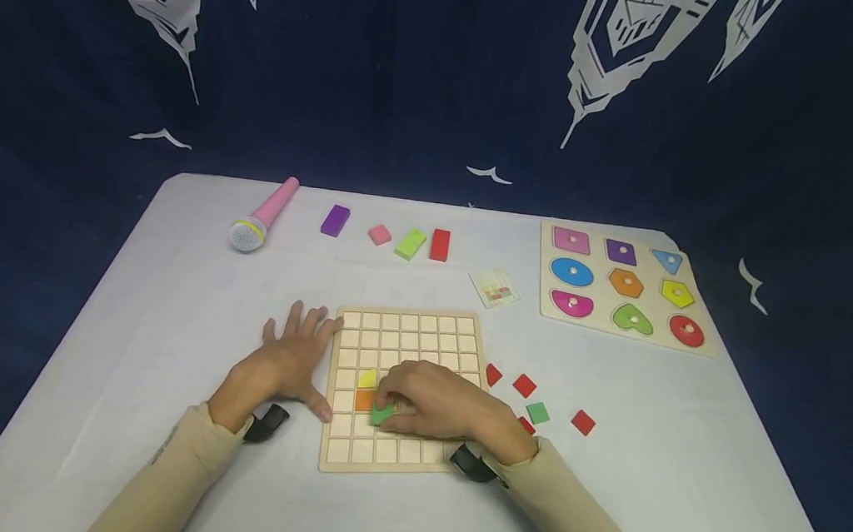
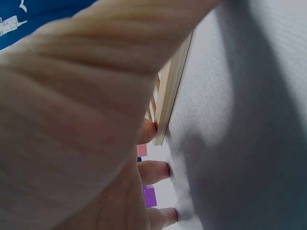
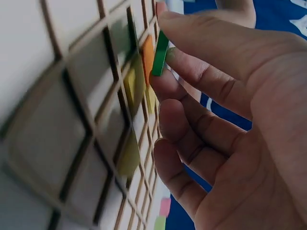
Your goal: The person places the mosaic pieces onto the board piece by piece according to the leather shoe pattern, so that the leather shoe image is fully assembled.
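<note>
A square wooden grid board (image 1: 358, 467) lies on the table. My right hand (image 1: 440, 398) is over its lower middle, pinching a green square tile (image 3: 160, 55) between thumb and fingertips, close over the cells. Beside that tile, an orange tile (image 1: 364, 401) sits in a cell, with a yellow tile (image 1: 367, 378) one row above it. The right hand covers part of the grid. My left hand (image 1: 285, 365) lies spread along the board's left edge, fingers straight. Its thumb tip is at that edge and its little finger at the upper left corner.
Right of the board lie several loose red tiles (image 1: 525, 386) and a green tile (image 1: 538, 412). A pattern card (image 1: 495, 289) and a shape puzzle (image 1: 626, 336) are farther back. Purple (image 1: 336, 220), pink (image 1: 380, 235), lime (image 1: 411, 244) and red (image 1: 440, 245) blocks and a pink microphone (image 1: 265, 216) line the back.
</note>
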Tool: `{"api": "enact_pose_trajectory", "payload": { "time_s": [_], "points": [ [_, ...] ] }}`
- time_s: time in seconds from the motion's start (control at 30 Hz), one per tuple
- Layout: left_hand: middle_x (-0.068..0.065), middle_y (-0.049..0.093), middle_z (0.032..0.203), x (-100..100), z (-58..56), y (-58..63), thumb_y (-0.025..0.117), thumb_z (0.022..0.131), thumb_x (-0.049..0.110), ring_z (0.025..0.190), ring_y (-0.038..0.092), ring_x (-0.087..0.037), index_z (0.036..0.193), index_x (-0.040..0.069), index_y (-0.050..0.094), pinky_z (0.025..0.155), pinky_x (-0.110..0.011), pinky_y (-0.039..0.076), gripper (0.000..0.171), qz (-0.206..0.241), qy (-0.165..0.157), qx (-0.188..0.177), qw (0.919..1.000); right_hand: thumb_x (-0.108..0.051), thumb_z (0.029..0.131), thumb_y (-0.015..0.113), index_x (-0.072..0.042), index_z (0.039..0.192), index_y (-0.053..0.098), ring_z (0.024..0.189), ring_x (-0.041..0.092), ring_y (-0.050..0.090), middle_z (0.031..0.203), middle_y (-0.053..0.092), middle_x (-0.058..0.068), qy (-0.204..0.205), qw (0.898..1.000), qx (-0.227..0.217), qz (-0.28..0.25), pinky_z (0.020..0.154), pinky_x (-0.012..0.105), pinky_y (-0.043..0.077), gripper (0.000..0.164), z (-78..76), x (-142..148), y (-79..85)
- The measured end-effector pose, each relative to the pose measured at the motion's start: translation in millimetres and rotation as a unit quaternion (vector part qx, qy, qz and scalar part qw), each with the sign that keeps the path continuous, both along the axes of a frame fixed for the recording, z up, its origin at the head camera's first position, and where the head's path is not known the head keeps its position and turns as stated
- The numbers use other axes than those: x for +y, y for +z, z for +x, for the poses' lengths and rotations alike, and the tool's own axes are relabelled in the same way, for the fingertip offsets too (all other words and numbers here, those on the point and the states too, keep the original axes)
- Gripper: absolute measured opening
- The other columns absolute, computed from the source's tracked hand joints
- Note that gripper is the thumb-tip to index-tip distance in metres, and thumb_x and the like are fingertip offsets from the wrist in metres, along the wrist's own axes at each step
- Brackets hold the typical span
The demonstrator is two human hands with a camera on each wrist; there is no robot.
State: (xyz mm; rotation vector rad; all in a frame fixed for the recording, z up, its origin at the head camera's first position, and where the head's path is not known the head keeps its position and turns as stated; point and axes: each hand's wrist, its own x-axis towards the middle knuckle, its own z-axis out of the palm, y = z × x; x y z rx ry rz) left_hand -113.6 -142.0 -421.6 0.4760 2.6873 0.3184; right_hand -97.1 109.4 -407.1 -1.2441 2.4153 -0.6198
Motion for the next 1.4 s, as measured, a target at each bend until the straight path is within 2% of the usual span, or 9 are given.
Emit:
{"api": "enact_pose_trajectory", "payload": {
  "time_s": [0.27,0.53,0.67,0.77,0.87,1.03,1.17,1.3,1.4],
  "points": [
    [-0.031,0.015,0.161,-1.4,1.0,2.0,0.093,0.044,0.063,0.147,0.005,-0.059,0.156,0.004,0.021,0.107,-0.082,0.015,0.146,0.003,0.000,-0.003,1.0000,-0.024,0.087,0.079,-0.015,0.097,0.072,0.088,0.005,0.057,0.094,0.065,-0.010,0.039,0.999,0.008,0.007,0.083,0.014,0.046,0.015,4.6,-18.6,-7.3],
    [-0.031,0.016,0.161,-3.2,2.7,2.0,0.093,0.044,0.062,0.147,0.005,-0.059,0.156,0.004,0.021,0.106,-0.082,0.015,0.145,0.005,0.004,-0.003,1.0000,-0.022,0.083,0.082,-0.017,0.087,0.069,0.080,0.003,0.051,0.083,0.059,-0.008,0.016,1.000,0.003,0.021,0.076,0.014,0.043,0.015,6.4,-30.5,-10.3],
    [-0.031,0.016,0.161,-3.4,3.4,1.3,0.093,0.044,0.062,0.147,0.005,-0.059,0.156,0.004,0.022,0.106,-0.082,0.015,0.145,0.006,0.004,-0.004,1.0000,-0.024,0.082,0.083,-0.018,0.083,0.068,0.078,0.003,0.048,0.079,0.055,-0.009,0.012,0.999,0.019,0.030,0.073,0.015,0.041,0.016,9.5,-32.8,-9.2],
    [-0.031,0.016,0.161,-3.2,3.2,1.2,0.093,0.044,0.062,0.147,0.005,-0.059,0.156,0.004,0.022,0.106,-0.082,0.015,0.145,0.005,0.004,-0.001,1.0000,-0.026,0.084,0.081,-0.020,0.091,0.072,0.081,0.002,0.048,0.084,0.058,-0.011,0.014,0.999,0.037,0.027,0.077,0.014,0.042,0.013,12.4,-27.6,-9.2],
    [-0.031,0.016,0.161,-2.0,2.7,1.2,0.093,0.044,0.061,0.147,0.005,-0.059,0.156,0.004,0.021,0.106,-0.082,0.015,0.145,0.003,0.004,0.000,1.0000,-0.026,0.088,0.078,-0.018,0.104,0.074,0.086,0.003,0.052,0.095,0.063,-0.010,0.011,0.999,0.030,0.012,0.083,0.016,0.045,0.019,14.6,-12.9,-8.1],
    [-0.032,0.017,0.161,1.4,1.8,1.0,0.094,0.043,0.060,0.147,0.006,-0.059,0.156,0.003,0.022,0.106,-0.082,0.016,0.146,0.002,0.005,0.001,1.0000,-0.024,0.093,0.072,-0.017,0.113,0.072,0.098,0.005,0.056,0.107,0.066,-0.010,-0.047,0.999,-0.004,-0.011,0.094,0.025,0.048,0.021,13.6,29.2,-4.6],
    [-0.032,0.017,0.160,2.0,1.2,1.4,0.095,0.042,0.060,0.147,0.006,-0.060,0.156,0.003,0.022,0.106,-0.083,0.016,0.146,0.001,0.006,0.003,1.0000,-0.021,0.093,0.072,-0.016,0.112,0.071,0.099,0.007,0.058,0.108,0.066,-0.010,-0.108,0.994,0.003,-0.021,0.093,0.031,0.050,0.020,8.6,65.7,-0.9],
    [-0.032,0.017,0.160,2.1,1.3,1.2,0.095,0.042,0.059,0.147,0.006,-0.060,0.156,0.003,0.023,0.105,-0.083,0.015,0.146,0.003,0.005,0.003,1.0000,-0.019,0.089,0.076,-0.014,0.111,0.071,0.095,0.013,0.058,0.106,0.067,-0.006,-0.171,0.985,0.024,-0.017,0.088,0.033,0.052,0.023,3.4,97.9,0.0],
    [-0.032,0.016,0.161,2.5,1.6,1.0,0.094,0.043,0.059,0.147,0.004,-0.060,0.156,0.003,0.022,0.105,-0.083,0.014,0.145,0.005,0.004,-0.002,1.0000,-0.017,0.085,0.080,-0.013,0.109,0.071,0.092,0.016,0.057,0.105,0.067,-0.003,-0.226,0.973,0.046,0.004,0.084,0.034,0.053,0.026,1.0,119.1,-3.3]
  ]
}}
